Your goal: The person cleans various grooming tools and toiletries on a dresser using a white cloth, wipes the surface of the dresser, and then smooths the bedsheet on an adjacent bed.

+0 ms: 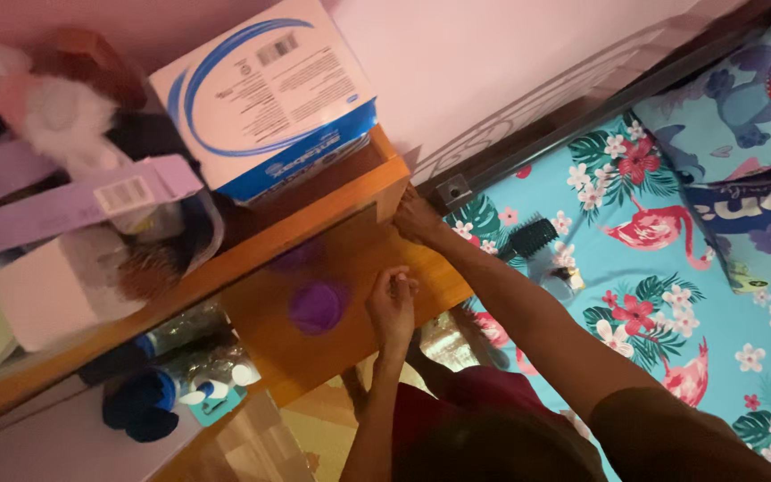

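My left hand rests on the lower board of a wooden shelf, fingers curled together, just right of a round purple lid. Whether something small sits in those fingers cannot be made out. My right hand reaches further and grips the shelf's upper corner, with its fingertips hidden behind the wood. A white-and-blue cardboard box stands on the top board just above that corner.
A long lilac box, plush toys and a white block crowd the shelf's left. Bottles stand below. To the right is a bed with a turquoise flowered sheet, a black hairbrush, a cartoon pillow and a metal headboard.
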